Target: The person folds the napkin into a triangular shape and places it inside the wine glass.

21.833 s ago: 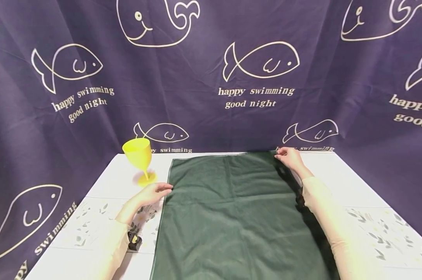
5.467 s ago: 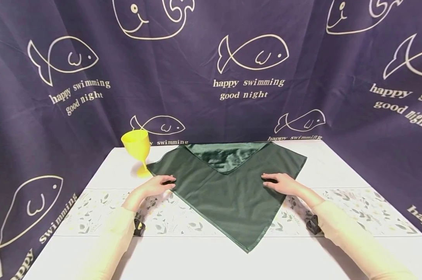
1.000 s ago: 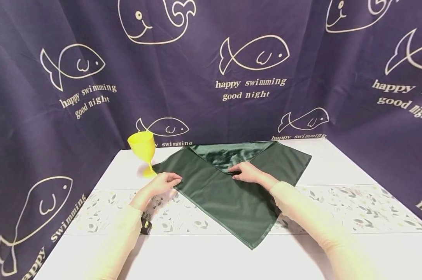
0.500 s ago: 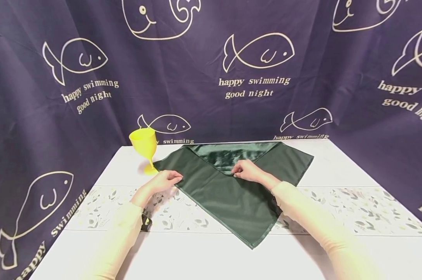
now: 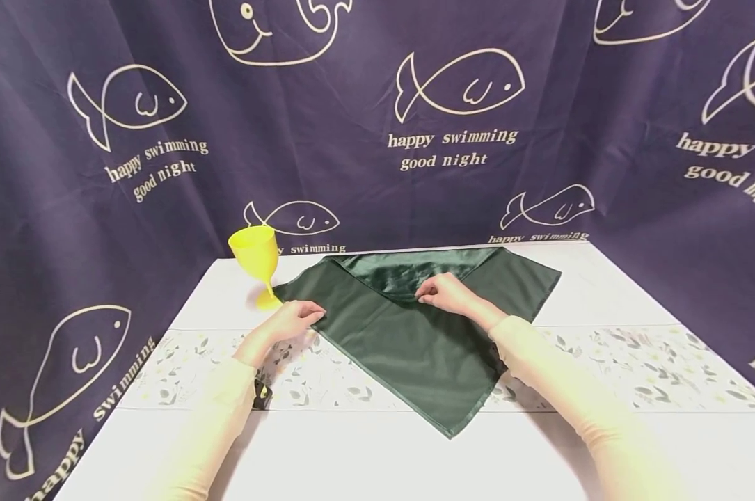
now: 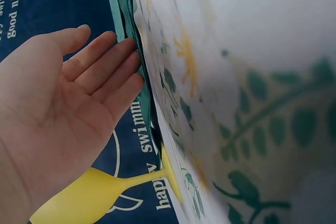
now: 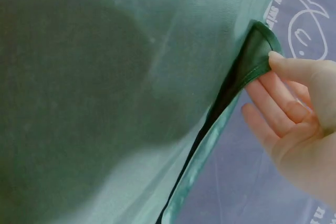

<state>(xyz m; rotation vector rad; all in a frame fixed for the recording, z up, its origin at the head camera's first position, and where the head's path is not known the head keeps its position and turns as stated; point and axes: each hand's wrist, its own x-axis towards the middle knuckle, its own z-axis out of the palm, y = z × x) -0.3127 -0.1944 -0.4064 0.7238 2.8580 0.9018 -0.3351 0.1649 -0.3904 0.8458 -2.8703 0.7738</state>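
A dark green cloth [image 5: 402,348] lies spread on the table, one corner pointing towards me. Its far part is folded over, so a shiny velvety flap [image 5: 390,271] shows at the back. My right hand [image 5: 449,292] pinches the flap's tip between thumb and fingers; the right wrist view shows this lifted corner [image 7: 257,56] at the thumb tip. My left hand [image 5: 289,320] is at the cloth's left edge, its fingertips touching or just beside it. In the left wrist view that left hand [image 6: 79,87] has its fingers extended and grips nothing.
A yellow goblet [image 5: 255,254] stands upright at the back left, its foot close to the cloth's left corner. The white table [image 5: 352,459] has a leaf-patterned band across it. A dark blue curtain [image 5: 327,139] with fish drawings hangs behind and on both sides.
Long before, the cloth lay flat as a large sheet; later it was turned and folded over. Over the last second my right hand closed on the flap's tip and lifted it slightly. The left hand stayed.
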